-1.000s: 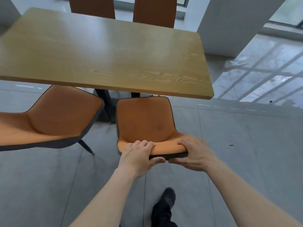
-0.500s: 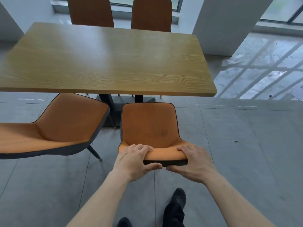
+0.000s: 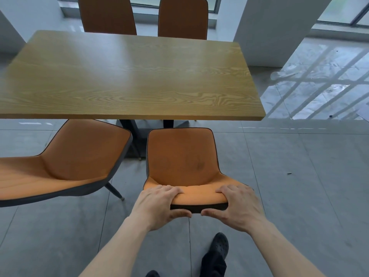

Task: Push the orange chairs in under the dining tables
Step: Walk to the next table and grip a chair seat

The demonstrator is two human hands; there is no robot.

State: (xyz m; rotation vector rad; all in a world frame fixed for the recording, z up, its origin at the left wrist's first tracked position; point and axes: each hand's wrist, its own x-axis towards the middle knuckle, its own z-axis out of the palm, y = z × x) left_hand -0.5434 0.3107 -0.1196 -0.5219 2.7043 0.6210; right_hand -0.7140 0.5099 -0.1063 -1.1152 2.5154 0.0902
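An orange chair [image 3: 181, 156] with a dark shell stands just in front of the wooden dining table [image 3: 127, 76], its seat front close to the table's near edge. My left hand [image 3: 159, 204] grips the left of the chair's backrest top, thumb under the dark rim. My right hand [image 3: 237, 206] grips the right of the same backrest. A second orange chair [image 3: 65, 162] stands to the left, pulled out and turned at an angle. Two more orange chairs [image 3: 107, 16] [image 3: 182, 18] sit tucked at the table's far side.
The table's black pedestal base [image 3: 133, 134] stands under the top, between the two near chairs. A white pillar [image 3: 279, 29] rises at the right rear. Grey tiled floor [image 3: 299, 176] stretches to the right. My black shoe [image 3: 218, 246] is behind the chair.
The chair and both hands now sit farther back from the table's near edge, and more of the seat shows. The view has tilted up, showing more of the far chairs.
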